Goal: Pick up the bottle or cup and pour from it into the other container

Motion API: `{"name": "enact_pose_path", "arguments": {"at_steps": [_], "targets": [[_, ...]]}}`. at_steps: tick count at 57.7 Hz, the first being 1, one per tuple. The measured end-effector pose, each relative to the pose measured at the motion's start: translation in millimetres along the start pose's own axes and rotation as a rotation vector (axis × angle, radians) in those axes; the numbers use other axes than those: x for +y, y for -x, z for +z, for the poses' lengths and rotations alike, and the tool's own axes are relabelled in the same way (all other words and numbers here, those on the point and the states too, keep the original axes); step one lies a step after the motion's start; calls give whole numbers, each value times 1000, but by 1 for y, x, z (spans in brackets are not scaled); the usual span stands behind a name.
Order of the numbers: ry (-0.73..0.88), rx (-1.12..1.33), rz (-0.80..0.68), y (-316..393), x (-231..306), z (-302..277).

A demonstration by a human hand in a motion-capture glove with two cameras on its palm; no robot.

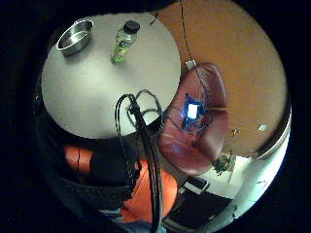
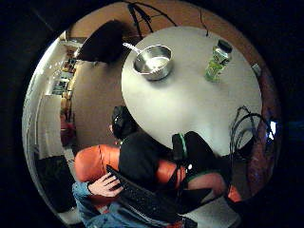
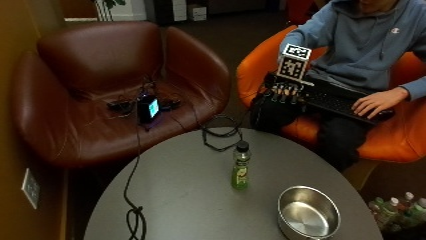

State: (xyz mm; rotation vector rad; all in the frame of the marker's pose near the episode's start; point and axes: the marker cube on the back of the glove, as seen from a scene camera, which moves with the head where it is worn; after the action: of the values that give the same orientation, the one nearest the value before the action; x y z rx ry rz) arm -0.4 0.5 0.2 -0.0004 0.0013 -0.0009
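While the gloved right hand (image 3: pixel 283 95) hangs above the counter's (image 3: pixel 186 200) far edge, well apart from every task item, nothing is held; the grip is empty, its fingers pointing down and relaxed, slightly spread.

In the outside view the bottle (image 3: pixel 240 166) stands upright near the counter's middle, cap on, green liquid inside. The steel bowl (image 3: pixel 308 212) sits at about 4 o'clock from the bottle, near the counter's edge, apart from the bottle. The bare left hand (image 3: pixel 374 103) rests on a keyboard (image 3: pixel 336 100) across the person's lap.

Risks noted:
- The cap appears to be in place. Tilting the bottle without removing it would pour nothing; removal likely needs the second hand.
- The bottle is tall and narrow. A sideways brush from descending fingers could topple it and roll it toward the edge.
- A black cable (image 3: pixel 133 210) trails over the counter at roughly 8 o'clock from the bottle, with a loop (image 3: pixel 219 136) at its 12 o'clock, on the hand's approach path. It could snag there.
- The bowl sits close to the rim; a knock while pouring could push it off.
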Motion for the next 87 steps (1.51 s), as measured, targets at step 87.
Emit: {"name": "enact_pose_path", "arguments": {"at_steps": [87], "targets": [[0, -17, 155, -137, -14, -1]]}}
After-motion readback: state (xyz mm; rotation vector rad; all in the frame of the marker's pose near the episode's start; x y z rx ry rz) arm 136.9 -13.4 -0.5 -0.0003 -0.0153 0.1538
